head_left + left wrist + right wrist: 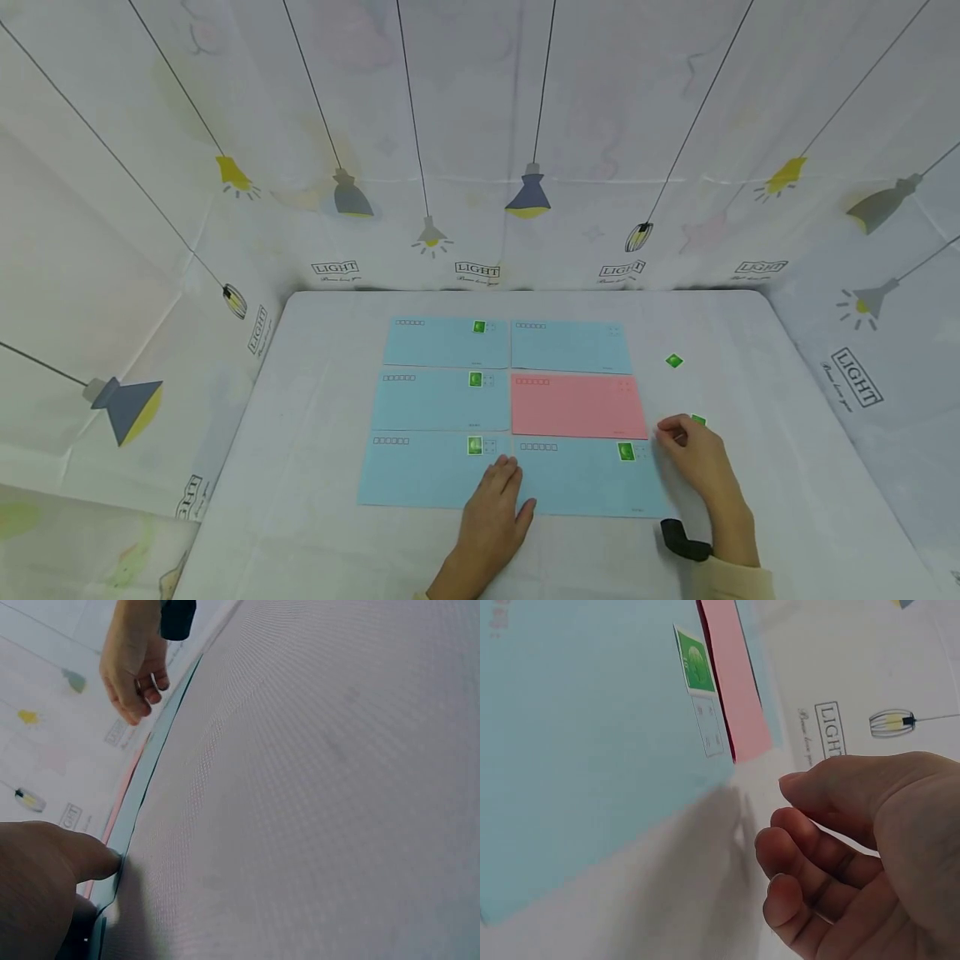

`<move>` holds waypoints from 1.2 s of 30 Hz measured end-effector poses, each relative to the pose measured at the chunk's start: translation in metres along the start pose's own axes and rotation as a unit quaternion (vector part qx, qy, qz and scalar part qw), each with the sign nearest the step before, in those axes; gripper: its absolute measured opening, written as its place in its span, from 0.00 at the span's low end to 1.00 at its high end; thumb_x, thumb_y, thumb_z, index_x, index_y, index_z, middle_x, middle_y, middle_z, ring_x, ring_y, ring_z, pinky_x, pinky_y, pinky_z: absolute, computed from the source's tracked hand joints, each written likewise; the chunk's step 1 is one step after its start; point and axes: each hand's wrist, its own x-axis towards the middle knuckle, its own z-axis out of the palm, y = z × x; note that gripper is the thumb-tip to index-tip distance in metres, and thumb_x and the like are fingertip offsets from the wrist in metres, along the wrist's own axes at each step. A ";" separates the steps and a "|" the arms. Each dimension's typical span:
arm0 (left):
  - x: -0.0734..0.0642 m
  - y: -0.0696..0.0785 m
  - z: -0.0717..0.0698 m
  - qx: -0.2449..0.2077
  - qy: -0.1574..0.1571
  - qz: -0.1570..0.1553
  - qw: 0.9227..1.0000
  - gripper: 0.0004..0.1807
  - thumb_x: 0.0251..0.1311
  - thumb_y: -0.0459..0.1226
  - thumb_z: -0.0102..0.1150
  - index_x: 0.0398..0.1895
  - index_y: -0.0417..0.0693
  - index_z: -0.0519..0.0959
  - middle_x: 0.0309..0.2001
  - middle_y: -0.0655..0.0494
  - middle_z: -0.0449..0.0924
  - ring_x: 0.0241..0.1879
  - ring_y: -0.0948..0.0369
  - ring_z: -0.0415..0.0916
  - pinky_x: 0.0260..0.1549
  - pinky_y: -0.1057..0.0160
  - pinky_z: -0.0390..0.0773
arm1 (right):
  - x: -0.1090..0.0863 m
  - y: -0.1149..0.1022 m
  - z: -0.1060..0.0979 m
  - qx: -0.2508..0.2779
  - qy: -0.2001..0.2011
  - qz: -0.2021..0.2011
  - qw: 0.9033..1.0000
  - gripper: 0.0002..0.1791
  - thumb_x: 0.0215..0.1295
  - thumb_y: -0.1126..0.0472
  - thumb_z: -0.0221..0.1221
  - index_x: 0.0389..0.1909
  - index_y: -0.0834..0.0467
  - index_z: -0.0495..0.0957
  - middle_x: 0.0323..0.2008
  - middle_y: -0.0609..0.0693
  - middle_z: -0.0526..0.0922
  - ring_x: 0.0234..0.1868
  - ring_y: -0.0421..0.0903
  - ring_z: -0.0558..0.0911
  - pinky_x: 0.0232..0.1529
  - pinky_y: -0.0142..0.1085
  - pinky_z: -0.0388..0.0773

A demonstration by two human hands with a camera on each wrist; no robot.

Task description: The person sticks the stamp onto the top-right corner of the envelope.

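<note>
Behind a white table [285,517] hangs a pale curtain [465,83] printed with lamps. Five blue envelopes [442,404] and a pink envelope [573,408] lie on the table in two columns of three, the pink one midway down the right column. Green stamps [475,445] sit on four blue ones. The left hand [491,510] rests, fingers extended, at the bottom pair. The right hand [699,462], loosely curled and empty, is beside the right column, near two loose stamps [674,361].

Left hand [491,515] palm down, fingers [506,477] extended, thumb apart — right hand [699,460], fingers loosely curled.
</note>
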 end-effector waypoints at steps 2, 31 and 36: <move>0.000 0.000 0.000 0.000 -0.001 -0.001 1.000 0.26 0.58 0.44 0.71 0.54 0.35 0.80 0.58 0.45 0.80 0.63 0.51 0.77 0.60 0.54 0.79 | 0.001 0.004 -0.003 0.001 0.007 0.006 1.000 0.12 0.70 0.61 0.58 0.47 0.65 0.79 0.40 0.60 0.82 0.41 0.52 0.79 0.38 0.37 0.76; 0.000 -0.001 0.000 0.000 -0.016 -0.011 1.000 0.26 0.60 0.45 0.69 0.55 0.36 0.80 0.59 0.46 0.79 0.64 0.51 0.77 0.60 0.54 0.79 | 0.018 0.051 -0.018 0.029 0.055 0.134 0.989 0.26 0.70 0.55 0.56 0.61 0.69 0.71 0.44 0.63 0.76 0.42 0.55 0.75 0.32 0.36 0.69; 0.000 0.000 -0.001 -0.003 -0.011 -0.008 1.000 0.26 0.59 0.45 0.70 0.55 0.36 0.80 0.59 0.46 0.80 0.63 0.51 0.77 0.59 0.54 0.80 | 0.021 0.050 -0.018 0.013 0.044 0.140 0.989 0.29 0.70 0.51 0.58 0.61 0.70 0.71 0.41 0.62 0.76 0.40 0.55 0.74 0.32 0.37 0.66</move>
